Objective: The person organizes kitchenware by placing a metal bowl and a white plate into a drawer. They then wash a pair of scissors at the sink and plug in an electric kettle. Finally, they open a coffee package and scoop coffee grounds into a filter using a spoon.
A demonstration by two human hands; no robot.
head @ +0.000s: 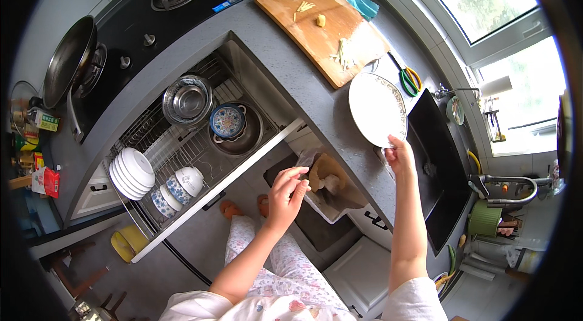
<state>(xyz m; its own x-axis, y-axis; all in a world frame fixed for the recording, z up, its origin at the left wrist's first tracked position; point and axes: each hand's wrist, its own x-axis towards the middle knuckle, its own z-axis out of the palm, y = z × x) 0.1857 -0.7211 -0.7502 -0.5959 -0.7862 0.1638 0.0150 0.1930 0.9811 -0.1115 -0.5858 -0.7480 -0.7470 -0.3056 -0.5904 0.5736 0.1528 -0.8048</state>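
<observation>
My right hand [401,155] grips the near rim of a white oval plate with a patterned border [378,109], which is over the grey countertop between the cutting board and the sink. My left hand [288,195] is in the air above the floor, fingers slightly bent and apart, holding nothing. Beyond the plate lies a wooden cutting board [314,29] with pale cut strips and a small yellow piece [321,21]. Scissors with green and yellow handles [411,82] lie beside the plate.
An open dish drawer [214,198] holds stacked white plates [132,174], patterned bowls [177,191], metal bowls [187,101] and a blue-lidded pot [227,120]. A lined waste bin [334,205] stands below the counter. The black sink [437,170] is at right; a wok [70,63] sits on the stove.
</observation>
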